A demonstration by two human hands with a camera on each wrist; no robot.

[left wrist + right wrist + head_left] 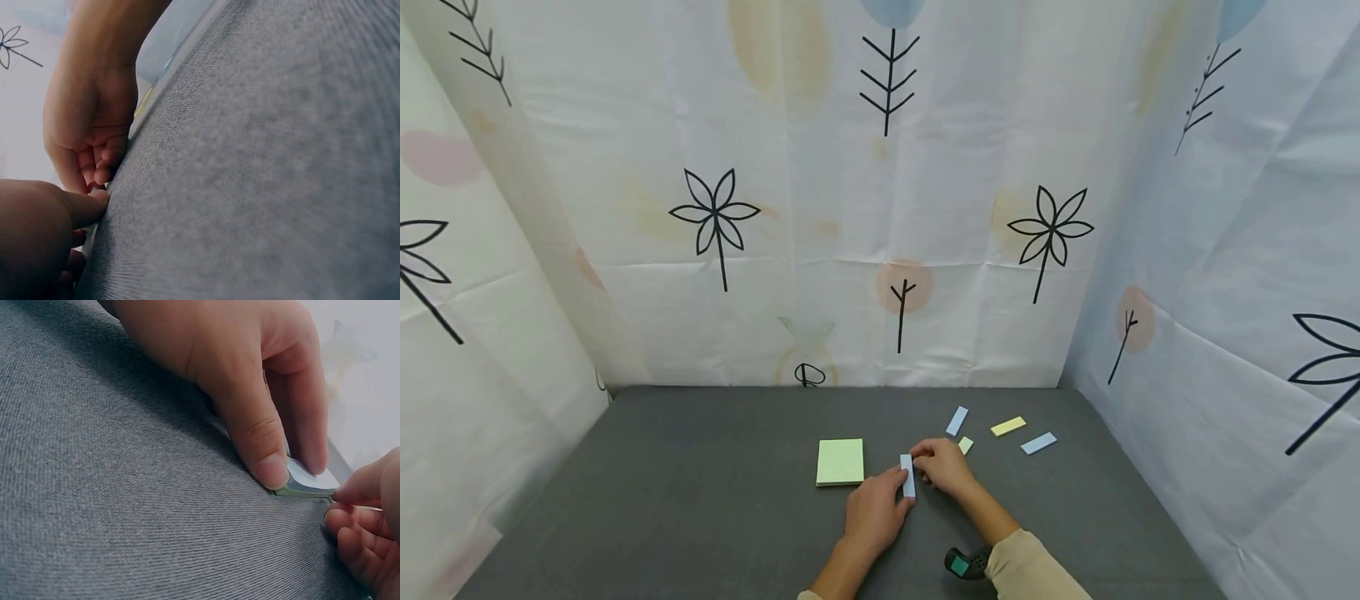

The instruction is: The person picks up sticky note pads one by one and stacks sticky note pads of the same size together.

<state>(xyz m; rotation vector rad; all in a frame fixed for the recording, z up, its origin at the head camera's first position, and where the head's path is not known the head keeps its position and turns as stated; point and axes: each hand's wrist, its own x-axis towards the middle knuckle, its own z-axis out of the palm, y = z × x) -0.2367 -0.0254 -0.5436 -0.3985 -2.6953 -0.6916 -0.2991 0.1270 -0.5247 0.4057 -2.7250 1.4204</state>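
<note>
A narrow pad of pale blue sticky notes [907, 483] stands lengthwise on the dark table, between the two hands. My left hand [876, 512] grips it from the left, thumb at the near end and fingers along its upper part. In the right wrist view, the pad [310, 479] shows a pale top over a greenish lower layer, its surface bowed slightly. My right hand [943, 467] has its fingers curled at the pad's far right corner, thumb and fingertip pinching the edge. The left wrist view shows both hands' fingertips meeting there, the pad mostly hidden.
A square light green sticky note pad [840, 462] lies left of the hands. Beyond the right hand are blue strips [957, 421] [1039, 443], a yellow strip [1008, 427] and a small green strip [966, 446]. A black device [967, 565] sits by the right sleeve.
</note>
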